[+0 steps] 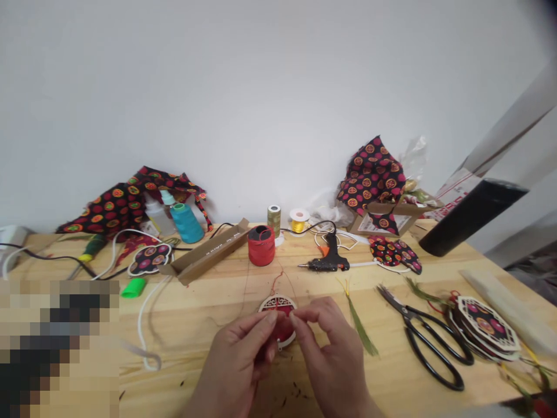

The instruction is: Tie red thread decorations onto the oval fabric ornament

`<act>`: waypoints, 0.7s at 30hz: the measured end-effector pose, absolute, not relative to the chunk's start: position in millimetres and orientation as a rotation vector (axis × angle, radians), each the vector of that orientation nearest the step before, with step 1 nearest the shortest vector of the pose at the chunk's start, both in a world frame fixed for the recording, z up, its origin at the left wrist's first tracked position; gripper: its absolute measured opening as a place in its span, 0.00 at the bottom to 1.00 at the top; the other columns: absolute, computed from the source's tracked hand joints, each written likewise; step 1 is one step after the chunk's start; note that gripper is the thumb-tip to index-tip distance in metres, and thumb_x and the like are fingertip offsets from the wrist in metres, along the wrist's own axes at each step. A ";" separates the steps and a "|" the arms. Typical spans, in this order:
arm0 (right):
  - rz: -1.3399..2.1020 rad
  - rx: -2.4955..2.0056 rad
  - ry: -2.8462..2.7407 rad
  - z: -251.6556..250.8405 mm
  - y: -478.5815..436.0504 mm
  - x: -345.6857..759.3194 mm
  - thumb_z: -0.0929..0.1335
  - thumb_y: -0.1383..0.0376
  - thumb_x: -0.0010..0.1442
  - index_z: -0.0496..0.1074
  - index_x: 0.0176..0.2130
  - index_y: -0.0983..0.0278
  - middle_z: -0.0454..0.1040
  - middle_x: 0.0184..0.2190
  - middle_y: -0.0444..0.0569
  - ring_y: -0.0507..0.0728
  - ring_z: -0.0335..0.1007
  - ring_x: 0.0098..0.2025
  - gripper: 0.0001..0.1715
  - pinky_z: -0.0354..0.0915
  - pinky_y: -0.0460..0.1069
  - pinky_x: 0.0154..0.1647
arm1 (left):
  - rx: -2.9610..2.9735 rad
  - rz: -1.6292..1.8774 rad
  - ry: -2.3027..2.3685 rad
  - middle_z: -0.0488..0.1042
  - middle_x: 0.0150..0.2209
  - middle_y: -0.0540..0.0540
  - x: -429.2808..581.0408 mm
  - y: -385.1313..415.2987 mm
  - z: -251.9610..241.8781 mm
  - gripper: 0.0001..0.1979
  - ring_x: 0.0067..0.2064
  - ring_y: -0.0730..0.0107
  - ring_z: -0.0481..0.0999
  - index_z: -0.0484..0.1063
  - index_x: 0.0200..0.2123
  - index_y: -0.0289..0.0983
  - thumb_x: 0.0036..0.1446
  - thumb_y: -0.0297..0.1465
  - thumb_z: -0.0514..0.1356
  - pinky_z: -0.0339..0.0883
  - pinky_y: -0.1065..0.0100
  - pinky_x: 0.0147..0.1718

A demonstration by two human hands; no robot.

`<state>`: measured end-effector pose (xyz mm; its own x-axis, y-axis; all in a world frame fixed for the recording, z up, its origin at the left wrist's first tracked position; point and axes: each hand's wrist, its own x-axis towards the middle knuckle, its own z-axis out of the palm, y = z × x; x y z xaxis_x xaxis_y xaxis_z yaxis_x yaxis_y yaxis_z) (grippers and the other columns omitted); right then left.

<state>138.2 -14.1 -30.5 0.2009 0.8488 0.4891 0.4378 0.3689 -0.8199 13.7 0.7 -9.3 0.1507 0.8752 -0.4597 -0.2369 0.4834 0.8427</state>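
Note:
Low over the front middle of the table, my left hand [241, 357] and my right hand [333, 354] meet with thumbs and forefingers pinched close together. Whatever is between the fingertips is too small to make out. Just under them lies a round ornament [277, 303] with a pale openwork rim and a red middle, partly covered by my fingers. Fine red thread [278, 280] runs from its top. Right of my right hand is a green tassel [362, 326] with a yellow cord.
Black-handled scissors [411, 319] and a stack of patterned ornaments [489, 328] lie right. Behind are a glue gun [331, 258], red thread spool [261, 246], cardboard tray [213, 252] and teal thread cone [187, 223]. A black cylinder [472, 217] leans far right. The lower left is pixelated.

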 end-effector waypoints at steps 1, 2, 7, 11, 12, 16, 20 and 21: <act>0.319 -1.213 -1.495 -32.8 -15.8 137.0 0.65 0.73 0.55 0.72 0.28 0.64 0.72 0.23 0.46 0.54 0.65 0.29 0.08 0.60 0.49 0.31 | 0.678 0.897 1.128 0.62 0.17 0.53 14.2 0.5 -9.7 0.11 0.20 0.79 0.52 0.79 0.27 0.35 0.47 0.37 0.64 0.41 0.77 0.15; 0.233 -1.190 -1.552 -34.9 -17.0 136.4 0.65 0.75 0.55 0.72 0.29 0.64 0.73 0.23 0.46 0.54 0.64 0.29 0.08 0.59 0.49 0.31 | 0.661 0.902 1.114 0.62 0.17 0.53 14.3 0.3 -10.2 0.10 0.20 0.79 0.52 0.79 0.27 0.35 0.47 0.36 0.64 0.41 0.77 0.15; 0.028 -1.179 -1.709 -40.9 -19.4 136.6 0.66 0.76 0.53 0.70 0.30 0.65 0.74 0.25 0.47 0.55 0.61 0.29 0.07 0.55 0.50 0.30 | 0.580 0.877 1.098 0.60 0.17 0.54 13.3 -0.5 -12.8 0.09 0.20 0.80 0.50 0.79 0.28 0.34 0.46 0.35 0.65 0.37 0.77 0.16; -0.028 -1.175 -1.790 -42.0 -21.1 136.9 0.65 0.74 0.55 0.70 0.29 0.65 0.73 0.24 0.47 0.56 0.61 0.29 0.06 0.52 0.50 0.30 | 0.552 0.849 1.066 0.57 0.16 0.56 13.7 0.1 -13.5 0.10 0.19 0.82 0.47 0.79 0.28 0.34 0.46 0.36 0.66 0.37 0.77 0.16; -0.033 -1.177 -1.805 -42.3 -21.5 136.9 0.65 0.74 0.55 0.70 0.29 0.65 0.73 0.24 0.47 0.56 0.61 0.29 0.06 0.51 0.51 0.30 | 0.545 0.853 1.057 0.57 0.16 0.56 13.8 0.3 -13.6 0.11 0.19 0.82 0.47 0.79 0.27 0.33 0.46 0.36 0.66 0.38 0.77 0.16; -0.051 -1.189 -1.834 -43.6 -23.0 136.8 0.64 0.74 0.55 0.70 0.30 0.65 0.72 0.23 0.48 0.56 0.61 0.29 0.07 0.50 0.51 0.29 | 0.506 0.867 1.035 0.56 0.15 0.56 13.2 0.4 -14.5 0.10 0.19 0.83 0.46 0.79 0.27 0.33 0.46 0.36 0.66 0.38 0.77 0.15; -0.059 -1.192 -1.850 -43.9 -23.4 137.1 0.64 0.74 0.56 0.70 0.30 0.65 0.72 0.23 0.48 0.56 0.61 0.29 0.07 0.50 0.51 0.29 | 0.499 0.887 0.992 0.57 0.15 0.56 12.5 1.0 -16.2 0.10 0.19 0.83 0.46 0.79 0.28 0.32 0.48 0.34 0.65 0.39 0.77 0.16; -0.062 -1.194 -1.852 -43.8 -23.5 137.4 0.64 0.74 0.56 0.70 0.30 0.65 0.72 0.23 0.48 0.56 0.61 0.29 0.07 0.50 0.51 0.29 | 0.501 0.893 0.987 0.57 0.15 0.56 12.6 1.3 -16.6 0.09 0.19 0.83 0.46 0.79 0.28 0.32 0.48 0.34 0.65 0.39 0.78 0.16</act>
<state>137.4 -23.5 -43.8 -0.1252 0.7020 0.7011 0.7474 0.5315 -0.3987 12.6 1.3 -16.6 0.2538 0.8293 -0.4979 -0.4132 0.5584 0.7194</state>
